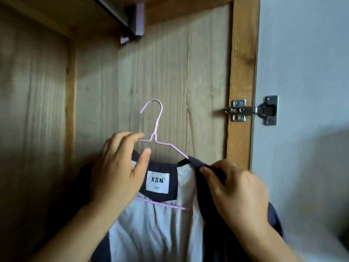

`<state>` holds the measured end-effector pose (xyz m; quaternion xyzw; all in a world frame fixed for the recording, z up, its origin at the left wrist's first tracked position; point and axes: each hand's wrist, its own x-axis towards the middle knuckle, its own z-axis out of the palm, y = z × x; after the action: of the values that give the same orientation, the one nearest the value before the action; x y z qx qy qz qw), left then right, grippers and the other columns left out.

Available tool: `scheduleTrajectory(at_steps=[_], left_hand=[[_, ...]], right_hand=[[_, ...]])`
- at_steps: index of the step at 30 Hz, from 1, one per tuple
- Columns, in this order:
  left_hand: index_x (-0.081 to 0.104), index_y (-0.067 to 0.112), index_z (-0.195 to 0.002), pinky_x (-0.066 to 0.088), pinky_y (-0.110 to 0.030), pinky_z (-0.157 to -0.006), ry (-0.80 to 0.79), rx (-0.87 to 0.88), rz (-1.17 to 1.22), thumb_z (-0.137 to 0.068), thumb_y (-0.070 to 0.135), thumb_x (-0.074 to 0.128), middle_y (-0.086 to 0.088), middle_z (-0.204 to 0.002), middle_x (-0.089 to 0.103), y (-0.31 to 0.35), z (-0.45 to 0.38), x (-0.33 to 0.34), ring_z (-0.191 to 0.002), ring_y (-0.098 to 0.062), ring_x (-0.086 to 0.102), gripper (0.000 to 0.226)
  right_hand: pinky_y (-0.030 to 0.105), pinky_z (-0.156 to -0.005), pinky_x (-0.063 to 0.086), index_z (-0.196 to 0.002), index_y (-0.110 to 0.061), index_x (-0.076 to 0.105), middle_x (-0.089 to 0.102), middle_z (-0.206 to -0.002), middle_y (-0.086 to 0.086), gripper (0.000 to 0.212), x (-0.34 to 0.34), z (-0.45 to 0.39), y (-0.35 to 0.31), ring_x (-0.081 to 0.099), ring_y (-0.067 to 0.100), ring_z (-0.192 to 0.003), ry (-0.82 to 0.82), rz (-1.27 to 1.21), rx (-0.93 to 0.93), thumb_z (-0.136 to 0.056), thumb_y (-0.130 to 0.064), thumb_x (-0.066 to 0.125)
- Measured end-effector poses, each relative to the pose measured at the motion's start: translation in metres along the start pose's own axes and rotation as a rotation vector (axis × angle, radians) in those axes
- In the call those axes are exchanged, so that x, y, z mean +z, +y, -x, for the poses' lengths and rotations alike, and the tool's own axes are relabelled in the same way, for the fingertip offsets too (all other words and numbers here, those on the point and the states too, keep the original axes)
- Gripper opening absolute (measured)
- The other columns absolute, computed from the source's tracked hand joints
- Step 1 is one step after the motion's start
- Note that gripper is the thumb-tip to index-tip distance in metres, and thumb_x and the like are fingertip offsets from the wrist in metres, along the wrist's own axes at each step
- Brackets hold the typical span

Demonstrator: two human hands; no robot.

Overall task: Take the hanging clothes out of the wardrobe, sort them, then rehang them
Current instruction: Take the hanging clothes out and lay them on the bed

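Two bare hands work at a dark navy jacket (213, 224) in the lower middle of the frame, in front of the open wardrobe. The jacket sits on a pink wire hanger (155, 129), whose hook points up at the centre of the frame and is not on anything. The left hand (117, 171) curls its fingers round the hanger's left shoulder and the collar there, thumb out in front near the neck. The right hand (238, 188) pinches the dark collar fabric at the right, just below where the hanger's right arm slips under the cloth. Between the hands lies the pale grey lining, with a white label (157, 182) reading XSN sewn at the neck. The hanger's lower bar crosses the lining beneath the label.

Behind stands the wardrobe's wood-grain panel (170, 72), edged on the right by a brown wooden frame post (243, 72). A metal hinge (253, 110) sits at the right middle, joining the post to a pale door (302, 63). A dark rail (113, 12) runs across the upper left.
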<state>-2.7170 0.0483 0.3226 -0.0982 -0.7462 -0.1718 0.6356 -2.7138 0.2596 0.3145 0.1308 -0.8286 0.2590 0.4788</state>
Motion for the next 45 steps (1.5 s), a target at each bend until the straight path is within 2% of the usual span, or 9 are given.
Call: scheduleTrajectory(at_steps=[4,8,11,14,18,26,34,40,45], left_hand=[[0.059,0.004,-0.118,0.034,-0.03,-0.093,-0.207,-0.085,0.033,-0.087,0.046,0.038,-0.015,-0.114,0.059,0.005,0.039,0.007,-0.107,-0.033,0.054,0.057],[0.06,0.011,-0.119,0.044,-0.033,-0.091,-0.442,-0.132,0.142,-0.083,0.059,0.034,-0.004,-0.111,0.064,0.034,0.095,0.02,-0.105,-0.023,0.059,0.065],[0.066,0.015,-0.108,0.048,-0.033,-0.078,-0.58,-0.101,0.258,-0.083,0.059,0.036,0.002,-0.095,0.069,0.062,0.131,0.028,-0.089,-0.018,0.064,0.059],[0.065,0.023,-0.087,0.046,-0.033,-0.062,-0.679,-0.016,0.348,-0.087,0.057,0.039,0.009,-0.071,0.063,0.09,0.16,0.035,-0.065,-0.009,0.059,0.043],[0.049,0.018,-0.074,0.032,-0.025,-0.047,-0.657,0.103,0.474,-0.095,0.054,0.036,0.008,-0.049,0.04,0.149,0.199,0.043,-0.05,-0.012,0.041,0.044],[0.054,0.009,-0.056,0.038,-0.031,-0.038,-0.62,0.13,0.622,-0.097,0.049,0.036,0.003,-0.047,0.044,0.299,0.268,0.054,-0.041,-0.018,0.041,0.06],[0.059,0.01,-0.06,0.03,-0.022,-0.043,-0.644,0.206,0.907,-0.095,0.046,0.041,0.005,-0.048,0.048,0.457,0.288,0.091,-0.041,-0.013,0.041,0.054],[0.065,0.016,-0.085,0.039,-0.012,-0.059,-0.739,0.328,1.275,-0.096,0.053,0.035,0.01,-0.07,0.059,0.569,0.295,0.132,-0.064,-0.006,0.051,0.049],[0.065,0.014,-0.088,0.047,-0.038,-0.073,-0.795,0.486,1.324,-0.092,0.062,0.031,0.005,-0.077,0.063,0.641,0.308,0.17,-0.072,-0.023,0.06,0.058]], right_hand=[[0.026,-0.048,0.037,-0.068,-0.027,0.064,0.066,-0.064,-0.005,0.022,-0.022,0.069,0.048,0.065,0.025,-0.06,0.021,0.046,0.039,-0.079,-0.046,0.063],[0.026,-0.054,0.043,-0.072,-0.031,0.065,0.066,-0.067,-0.01,0.024,-0.058,0.131,0.094,0.061,0.016,-0.066,-0.032,-0.014,0.13,-0.077,-0.052,0.054],[0.018,-0.056,0.033,-0.073,-0.03,0.066,0.065,-0.069,-0.013,0.029,-0.087,0.169,0.123,0.055,0.01,-0.079,-0.028,-0.01,0.156,-0.078,-0.052,0.049],[0.02,-0.059,0.039,-0.075,-0.028,0.067,0.065,-0.07,-0.014,0.027,-0.118,0.208,0.149,0.057,0.007,-0.077,-0.023,-0.022,0.22,-0.079,-0.05,0.051],[0.022,-0.062,0.045,-0.083,-0.029,0.068,0.064,-0.075,-0.014,0.017,-0.172,0.257,0.187,0.06,0.003,-0.069,-0.027,-0.06,0.257,-0.082,-0.04,0.055],[0.028,-0.071,0.044,-0.093,-0.022,0.074,0.065,-0.093,-0.02,0.026,-0.297,0.33,0.241,0.058,-0.007,-0.086,0.083,0.139,0.271,-0.091,-0.036,0.051],[0.03,-0.075,0.042,-0.095,-0.012,0.074,0.064,-0.086,-0.012,0.024,-0.393,0.351,0.274,0.056,0.003,-0.079,0.2,0.535,0.306,-0.087,-0.024,0.054],[0.03,-0.07,0.04,-0.081,-0.01,0.071,0.065,-0.074,-0.005,0.025,-0.454,0.373,0.283,0.054,0.008,-0.072,0.377,0.908,0.462,-0.087,-0.026,0.052],[0.006,-0.082,0.03,-0.079,-0.009,0.07,0.064,-0.075,-0.007,0.029,-0.482,0.394,0.281,0.048,-0.002,-0.076,0.563,1.124,0.631,-0.085,-0.029,0.05]])
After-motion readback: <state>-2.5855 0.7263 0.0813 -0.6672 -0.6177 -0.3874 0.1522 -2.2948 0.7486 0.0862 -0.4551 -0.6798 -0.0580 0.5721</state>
